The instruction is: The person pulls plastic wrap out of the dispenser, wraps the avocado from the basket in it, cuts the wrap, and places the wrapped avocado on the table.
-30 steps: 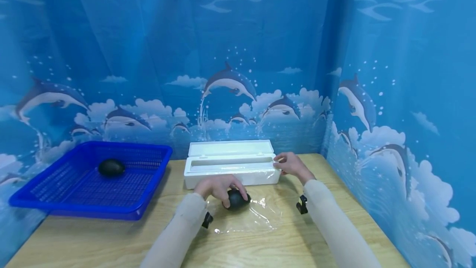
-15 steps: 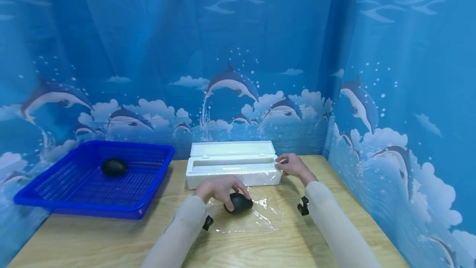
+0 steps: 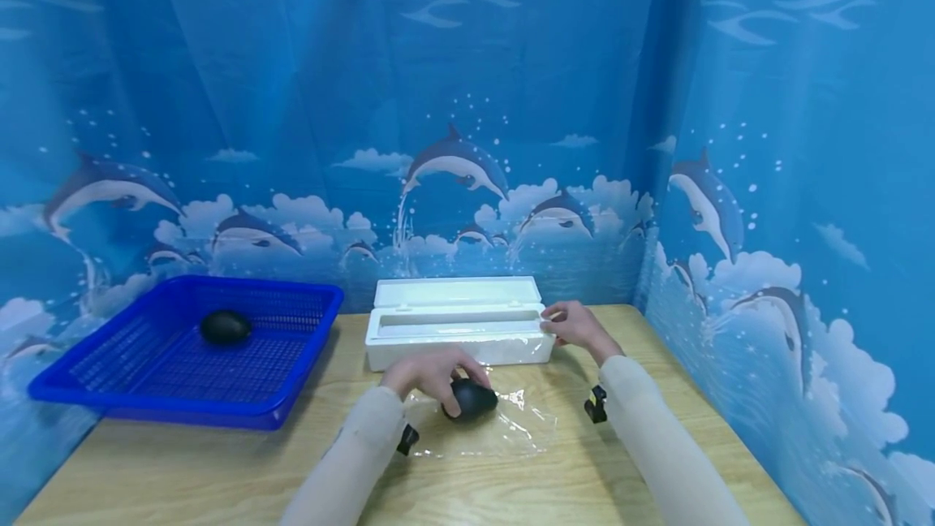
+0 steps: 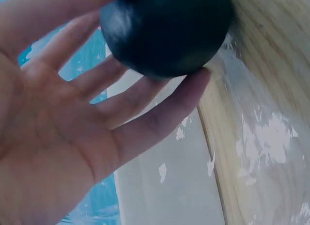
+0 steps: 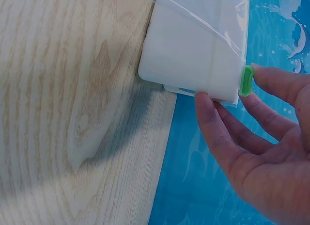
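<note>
A dark avocado [image 3: 476, 398] lies on a sheet of clear cling film [image 3: 511, 433] pulled out over the table in front of a white cling film dispenser [image 3: 460, 349]. My left hand [image 3: 431, 370] holds the avocado from its left side, thumb nearest the camera and fingers round the far side. In the left wrist view its smooth dark-green skin [image 4: 167, 38] meets the fingertips. At the dispenser's right end, my right hand [image 3: 575, 325] pinches a small green slide cutter [image 5: 247, 81] between thumb and finger, another fingertip touching the white box. The dispenser's lid [image 3: 456, 291] stands raised behind.
A blue plastic basket [image 3: 197, 408] at the left holds a second dark avocado [image 3: 225, 327]. Behind the wooden table [image 3: 467, 493] hangs a blue dolphin-print curtain [image 3: 329, 104], which also runs along the right side.
The avocado has turned slightly, its narrow end now pointing right, under the left hand. The right hand stays at the dispenser's end. The view has shifted a little.
</note>
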Motion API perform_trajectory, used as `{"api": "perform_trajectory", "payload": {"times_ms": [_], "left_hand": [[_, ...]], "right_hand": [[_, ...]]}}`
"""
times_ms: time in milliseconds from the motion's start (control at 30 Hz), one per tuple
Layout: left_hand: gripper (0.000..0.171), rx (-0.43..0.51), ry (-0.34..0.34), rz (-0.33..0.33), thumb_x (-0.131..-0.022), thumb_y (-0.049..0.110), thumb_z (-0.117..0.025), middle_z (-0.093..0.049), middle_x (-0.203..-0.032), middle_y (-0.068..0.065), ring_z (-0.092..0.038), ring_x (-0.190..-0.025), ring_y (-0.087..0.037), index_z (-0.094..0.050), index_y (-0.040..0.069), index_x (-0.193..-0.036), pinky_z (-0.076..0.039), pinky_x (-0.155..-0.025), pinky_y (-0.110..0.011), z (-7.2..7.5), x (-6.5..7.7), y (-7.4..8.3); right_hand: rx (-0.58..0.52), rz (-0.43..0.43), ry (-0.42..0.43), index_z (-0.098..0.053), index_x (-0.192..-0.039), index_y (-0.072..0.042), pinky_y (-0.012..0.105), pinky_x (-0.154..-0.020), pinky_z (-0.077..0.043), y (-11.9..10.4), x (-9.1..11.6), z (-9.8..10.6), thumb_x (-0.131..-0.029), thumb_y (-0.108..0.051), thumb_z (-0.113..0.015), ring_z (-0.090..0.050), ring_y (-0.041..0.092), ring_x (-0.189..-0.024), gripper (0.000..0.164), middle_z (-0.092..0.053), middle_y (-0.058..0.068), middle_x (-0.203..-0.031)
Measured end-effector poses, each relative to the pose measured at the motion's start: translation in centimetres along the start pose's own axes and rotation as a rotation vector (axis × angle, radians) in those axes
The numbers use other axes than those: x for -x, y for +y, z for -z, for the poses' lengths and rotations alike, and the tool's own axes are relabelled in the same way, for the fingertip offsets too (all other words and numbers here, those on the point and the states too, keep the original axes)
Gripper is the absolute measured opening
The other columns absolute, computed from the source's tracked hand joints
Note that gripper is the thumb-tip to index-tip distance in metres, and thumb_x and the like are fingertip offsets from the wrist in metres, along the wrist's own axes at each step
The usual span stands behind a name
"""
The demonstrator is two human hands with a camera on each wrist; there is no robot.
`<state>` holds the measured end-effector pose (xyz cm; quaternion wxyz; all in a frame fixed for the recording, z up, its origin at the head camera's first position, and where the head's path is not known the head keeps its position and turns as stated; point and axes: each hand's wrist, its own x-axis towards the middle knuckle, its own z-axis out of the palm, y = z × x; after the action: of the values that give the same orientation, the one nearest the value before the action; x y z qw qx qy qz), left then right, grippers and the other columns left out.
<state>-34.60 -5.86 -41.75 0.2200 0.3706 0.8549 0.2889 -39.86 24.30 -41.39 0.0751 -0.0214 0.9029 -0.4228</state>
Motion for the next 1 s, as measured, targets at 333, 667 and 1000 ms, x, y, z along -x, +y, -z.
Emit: {"api": "perform_trajectory", "payload": {"times_ms": [333,667,1000], "left_hand": [[0.065,0.038,0.085,0.051,-0.068,-0.012,-0.082,-0.06,-0.144,-0.006,-0.053,-0.135,-0.044,-0.073,0.022,-0.123,-0.045,-0.111,-0.063,0.13,0.31,-0.95],[0.066,-0.003,0.097,0.009,-0.067,-0.009,-0.084,-0.062,-0.142,-0.007,-0.055,-0.134,-0.038,-0.072,0.02,-0.126,-0.045,-0.112,-0.062,-0.12,0.46,-0.71],[0.065,0.003,0.12,0.018,-0.068,-0.009,-0.084,-0.063,-0.141,-0.008,-0.056,-0.132,-0.036,-0.072,0.019,-0.126,-0.047,-0.11,-0.062,-0.13,0.67,-0.64]], "right_hand": [[0.005,0.003,0.004,-0.06,-0.135,0.004,0.047,-0.093,-0.062,-0.07,0.1,0.0,-0.1,-0.015,-0.066,-0.069,0.034,-0.11,0.041,-0.061,0.03,-0.137],[0.007,0.01,0.012,-0.06,-0.134,0.005,0.046,-0.091,-0.062,-0.02,0.14,-0.12,-0.099,-0.015,-0.066,-0.071,0.032,-0.105,0.041,-0.064,0.03,-0.132],[0.004,0.008,0.009,-0.061,-0.134,0.004,0.046,-0.09,-0.063,0.0,0.11,-0.04,-0.099,-0.016,-0.066,-0.071,0.028,-0.1,0.04,-0.065,0.029,-0.131]]}}
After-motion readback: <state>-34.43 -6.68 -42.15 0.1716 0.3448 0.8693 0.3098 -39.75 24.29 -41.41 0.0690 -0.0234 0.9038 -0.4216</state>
